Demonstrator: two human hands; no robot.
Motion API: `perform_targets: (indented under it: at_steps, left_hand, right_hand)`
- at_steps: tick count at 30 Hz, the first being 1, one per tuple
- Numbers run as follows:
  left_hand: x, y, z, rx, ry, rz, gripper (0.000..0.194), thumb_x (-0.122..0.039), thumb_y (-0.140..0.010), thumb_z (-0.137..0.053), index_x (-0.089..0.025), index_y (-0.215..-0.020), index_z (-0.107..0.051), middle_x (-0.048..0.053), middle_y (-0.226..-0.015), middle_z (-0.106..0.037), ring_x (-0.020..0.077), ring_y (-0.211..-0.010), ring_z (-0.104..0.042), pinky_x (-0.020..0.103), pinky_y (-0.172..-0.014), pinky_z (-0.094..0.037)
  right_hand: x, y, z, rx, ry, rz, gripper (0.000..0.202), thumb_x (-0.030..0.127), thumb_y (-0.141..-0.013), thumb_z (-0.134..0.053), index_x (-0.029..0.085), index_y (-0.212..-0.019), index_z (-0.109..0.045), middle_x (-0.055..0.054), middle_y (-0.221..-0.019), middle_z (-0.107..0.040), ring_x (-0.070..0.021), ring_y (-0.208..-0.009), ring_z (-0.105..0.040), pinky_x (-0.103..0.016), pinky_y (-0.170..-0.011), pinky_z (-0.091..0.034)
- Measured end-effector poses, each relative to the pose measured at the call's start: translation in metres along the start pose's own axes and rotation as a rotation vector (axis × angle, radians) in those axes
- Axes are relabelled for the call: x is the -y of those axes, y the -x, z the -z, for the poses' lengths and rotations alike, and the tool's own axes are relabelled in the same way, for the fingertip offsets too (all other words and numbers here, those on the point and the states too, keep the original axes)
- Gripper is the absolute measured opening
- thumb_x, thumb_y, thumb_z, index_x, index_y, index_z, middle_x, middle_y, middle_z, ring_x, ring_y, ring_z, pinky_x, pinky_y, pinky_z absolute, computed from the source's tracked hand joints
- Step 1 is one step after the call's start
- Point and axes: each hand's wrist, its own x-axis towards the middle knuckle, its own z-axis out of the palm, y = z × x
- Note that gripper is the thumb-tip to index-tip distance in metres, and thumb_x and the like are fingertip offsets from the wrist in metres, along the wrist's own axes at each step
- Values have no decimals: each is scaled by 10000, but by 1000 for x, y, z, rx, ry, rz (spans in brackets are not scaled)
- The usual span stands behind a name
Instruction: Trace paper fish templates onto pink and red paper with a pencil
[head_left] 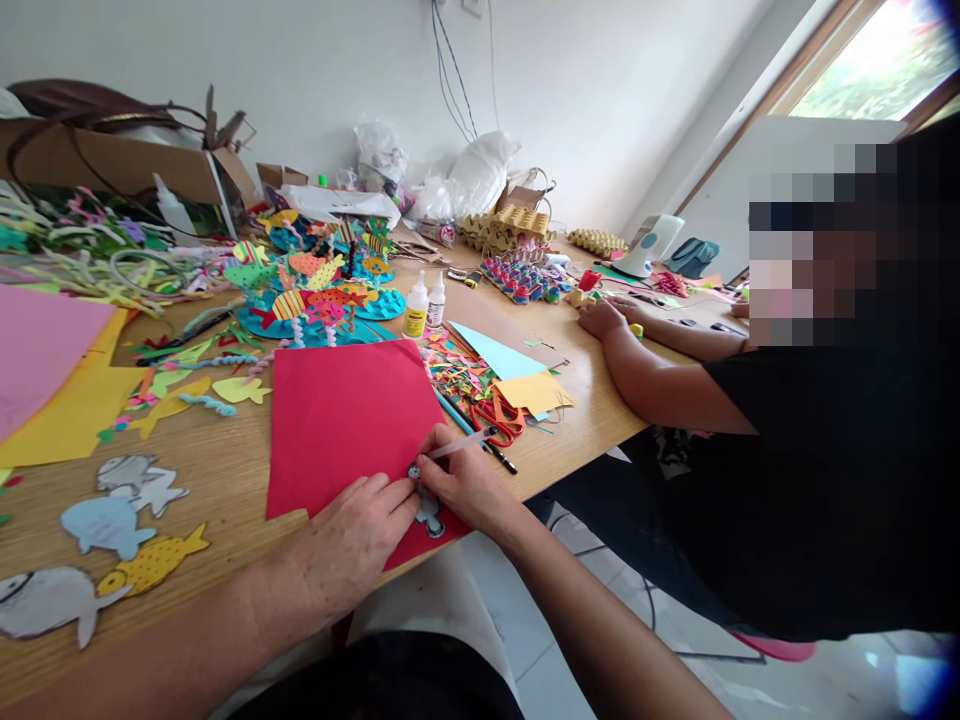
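A sheet of red paper [345, 415] lies at the table's front edge, its near corner over the edge. On it is a small pale grey fish-shaped cutout [430, 514] with dark outlines, partly hidden by my fingers. My left hand [364, 525] rests flat on the red sheet, fingertips touching the cutout's left side. In my right hand [466, 478] is a pen [463, 443] with a pale barrel and dark end, pinched between thumb and fingers. Its tip is at the cutout's upper end. Scissors [501, 418] with red handles and a black pencil [501, 458] lie just beyond my right hand.
Fish cutouts [109, 525] lie at left, near yellow paper [71, 420]. Behind the red sheet stand blue bases with paper fish [307, 290], glue bottles [416, 305] and paper scraps [457, 370]. At right sits another person [825, 450], hands on the table near egg cartons [517, 280].
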Motion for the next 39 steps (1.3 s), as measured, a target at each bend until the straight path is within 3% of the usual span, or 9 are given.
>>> perform_targets:
  at_steps: [39]
  left_hand:
    - [-3,-1,2,2,7,18,333,-4,-824,-411,-142,-1073,-584,116,-1059,-600,262,-889,-566,405,-776,-478]
  right_hand:
    - [2,-1,1,-14,16,-4,150,96,-746,-485,204,-666,-419,59,-583,-443,-95,-529,-419,-200,-500,-317]
